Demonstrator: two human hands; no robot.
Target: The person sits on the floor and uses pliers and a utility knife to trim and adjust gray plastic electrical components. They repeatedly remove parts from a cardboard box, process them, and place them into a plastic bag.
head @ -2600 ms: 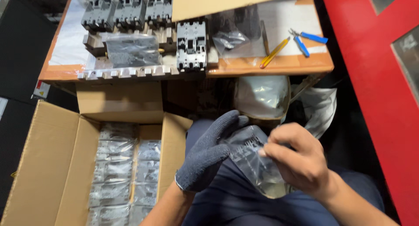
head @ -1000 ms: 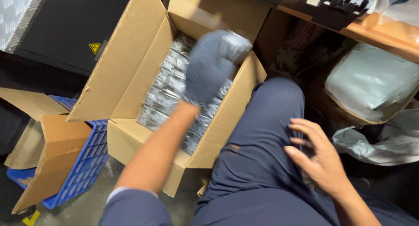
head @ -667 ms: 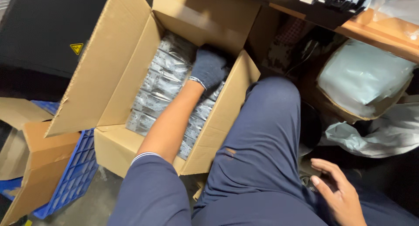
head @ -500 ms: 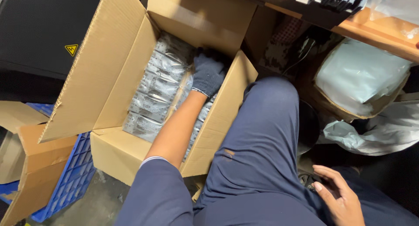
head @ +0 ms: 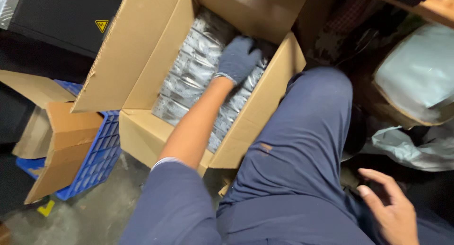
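Observation:
My left hand (head: 239, 58), in a dark grey glove, reaches down into an open cardboard box (head: 142, 131) and rests on the clear plastic packets (head: 189, 72) stacked in rows inside; whether the fingers grip one I cannot tell. My right hand (head: 392, 209), bare, hovers at the lower right beside my thigh with its fingers spread and nothing in it. My legs in dark blue trousers (head: 302, 145) lie between the two hands.
A blue plastic crate (head: 97, 157) with folded cardboard (head: 61, 145) in it stands left of the box. A black cabinet (head: 61, 17) is at the upper left. Plastic-wrapped bundles (head: 416, 79) sit at the right under a wooden bench edge (head: 425, 6).
My left hand went from holding a plastic packet near my lap down into the box. My right hand let go and dropped to the lower right. The view swung left and down.

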